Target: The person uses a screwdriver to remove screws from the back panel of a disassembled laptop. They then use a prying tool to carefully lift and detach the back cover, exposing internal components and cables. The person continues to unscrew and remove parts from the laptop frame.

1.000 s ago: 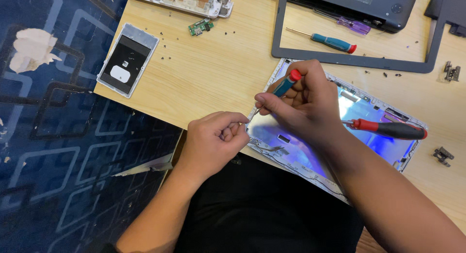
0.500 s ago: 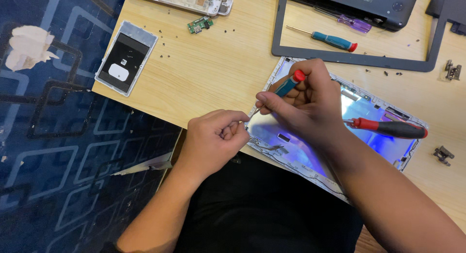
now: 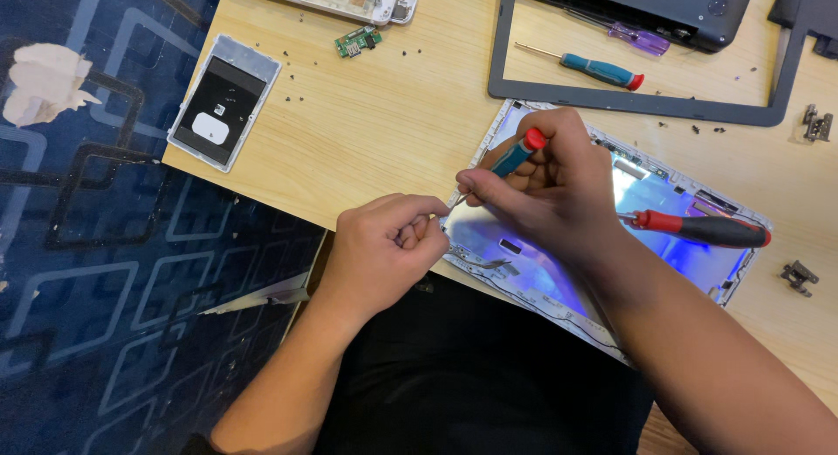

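My right hand (image 3: pixel 559 189) grips a small teal screwdriver with a red cap (image 3: pixel 517 153), its tip slanting down to the near left corner of a silvery laptop lid panel (image 3: pixel 650 193). My left hand (image 3: pixel 384 250) is curled, its fingertips pinched right at the screwdriver tip by the panel's corner; what they pinch is hidden. A larger red and black screwdriver (image 3: pixel 703 229) lies on the panel to the right of my right hand.
The wooden table (image 3: pixel 401 132) bears a dark screen bezel frame (image 3: pixel 637 102), another teal screwdriver (image 3: pixel 594 69), a purple one (image 3: pixel 637 40), a laptop base (image 3: pixel 646 6), a small green circuit board (image 3: pixel 353 43), a flat cover plate (image 3: pixel 225 113), metal hinges (image 3: pixel 799 276) and scattered screws. Blue patterned carpet (image 3: pixel 87 272) lies left.
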